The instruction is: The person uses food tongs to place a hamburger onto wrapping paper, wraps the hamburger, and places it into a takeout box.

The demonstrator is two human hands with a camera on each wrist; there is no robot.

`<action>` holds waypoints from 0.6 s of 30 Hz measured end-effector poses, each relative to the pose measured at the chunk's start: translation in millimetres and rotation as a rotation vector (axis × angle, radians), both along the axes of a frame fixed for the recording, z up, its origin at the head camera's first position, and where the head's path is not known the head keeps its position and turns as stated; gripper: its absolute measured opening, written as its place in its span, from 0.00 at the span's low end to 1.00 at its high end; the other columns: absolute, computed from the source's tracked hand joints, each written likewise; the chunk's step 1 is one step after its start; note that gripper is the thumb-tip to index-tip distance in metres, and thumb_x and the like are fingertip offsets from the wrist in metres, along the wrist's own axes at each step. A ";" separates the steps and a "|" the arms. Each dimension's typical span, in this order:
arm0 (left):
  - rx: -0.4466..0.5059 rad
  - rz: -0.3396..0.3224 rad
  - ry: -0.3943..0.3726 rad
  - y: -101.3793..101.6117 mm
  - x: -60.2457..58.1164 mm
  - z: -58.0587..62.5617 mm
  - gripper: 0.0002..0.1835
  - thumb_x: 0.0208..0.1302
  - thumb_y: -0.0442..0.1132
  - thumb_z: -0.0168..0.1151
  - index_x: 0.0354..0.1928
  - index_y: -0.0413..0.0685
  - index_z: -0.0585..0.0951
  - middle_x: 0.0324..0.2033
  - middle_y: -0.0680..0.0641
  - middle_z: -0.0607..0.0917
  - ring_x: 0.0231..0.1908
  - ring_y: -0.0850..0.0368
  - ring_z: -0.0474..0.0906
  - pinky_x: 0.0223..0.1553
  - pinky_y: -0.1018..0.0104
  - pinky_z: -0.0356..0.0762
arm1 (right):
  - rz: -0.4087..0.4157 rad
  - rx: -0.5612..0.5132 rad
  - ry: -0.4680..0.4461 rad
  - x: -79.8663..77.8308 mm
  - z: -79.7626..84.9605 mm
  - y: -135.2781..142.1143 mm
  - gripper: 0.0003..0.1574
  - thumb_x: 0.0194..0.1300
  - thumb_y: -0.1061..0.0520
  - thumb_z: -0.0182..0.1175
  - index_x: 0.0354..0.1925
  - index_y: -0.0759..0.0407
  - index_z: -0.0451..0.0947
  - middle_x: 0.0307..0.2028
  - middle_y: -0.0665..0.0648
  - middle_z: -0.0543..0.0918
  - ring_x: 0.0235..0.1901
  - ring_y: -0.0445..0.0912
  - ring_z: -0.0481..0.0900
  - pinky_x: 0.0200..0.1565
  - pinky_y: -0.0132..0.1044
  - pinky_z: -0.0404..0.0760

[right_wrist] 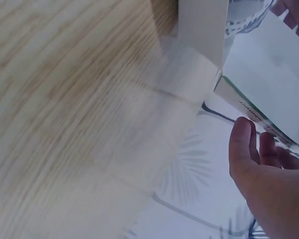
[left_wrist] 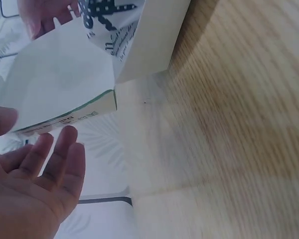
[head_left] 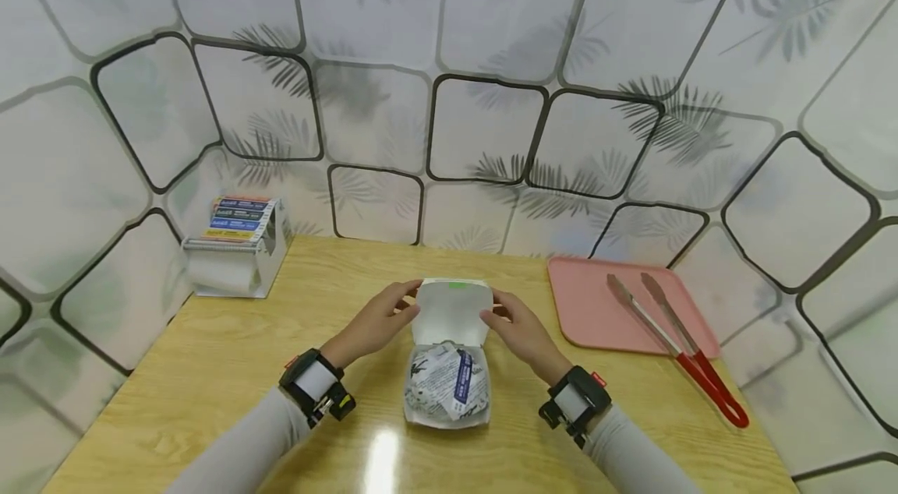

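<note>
A small white takeaway box (head_left: 449,424) stands on the table with its lid (head_left: 452,312) raised and leaning back. Inside its base sits a round paper-wrapped parcel (head_left: 438,379), printed in dark patterns with a blue strip; its contents are hidden. My left hand (head_left: 376,322) holds the lid's left edge, thumb in front and fingers behind. On the opposite edge, my right hand (head_left: 521,329) grips the lid the same way. The left wrist view shows the lid's green-lined side flap (left_wrist: 92,106) close by the left fingers (left_wrist: 65,154).
At the back right lies a pink tray (head_left: 578,307), with red-handled tongs (head_left: 691,358) resting across it and over its front edge. A white dispenser (head_left: 273,260) with colourful boxes and a roll stands at the back left. Patterned curtain (head_left: 484,135) surrounds the wooden table (head_left: 210,369).
</note>
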State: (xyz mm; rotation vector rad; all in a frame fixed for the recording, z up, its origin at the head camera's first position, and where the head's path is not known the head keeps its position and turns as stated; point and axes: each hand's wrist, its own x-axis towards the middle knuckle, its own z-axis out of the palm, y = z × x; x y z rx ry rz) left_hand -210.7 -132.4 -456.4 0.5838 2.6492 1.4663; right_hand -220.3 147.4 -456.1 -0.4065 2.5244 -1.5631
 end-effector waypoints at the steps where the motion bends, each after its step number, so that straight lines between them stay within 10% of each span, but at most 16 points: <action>1: -0.006 -0.016 0.025 -1.1 4.4 0.4 0.28 0.79 0.40 0.53 0.76 0.40 0.63 0.63 0.39 0.74 0.55 0.46 0.77 0.54 0.49 0.78 | 0.022 0.002 0.034 4.1 1.1 1.3 0.34 0.76 0.52 0.59 0.75 0.55 0.65 0.66 0.59 0.73 0.61 0.56 0.75 0.60 0.53 0.77; 9: -0.082 -0.086 0.072 -7.7 53.4 -3.8 0.30 0.79 0.38 0.53 0.78 0.51 0.58 0.65 0.37 0.69 0.51 0.48 0.79 0.45 0.57 0.82 | 0.206 0.036 0.133 46.7 -5.6 15.6 0.33 0.80 0.54 0.52 0.76 0.60 0.58 0.72 0.66 0.65 0.66 0.65 0.70 0.62 0.57 0.74; 18: -0.066 -0.193 -0.116 -9.4 87.4 -22.3 0.44 0.72 0.44 0.65 0.79 0.57 0.48 0.74 0.38 0.58 0.48 0.52 0.83 0.42 0.65 0.82 | 0.184 0.094 0.112 84.9 -29.0 20.4 0.37 0.79 0.58 0.54 0.78 0.44 0.55 0.75 0.65 0.62 0.59 0.64 0.78 0.52 0.53 0.83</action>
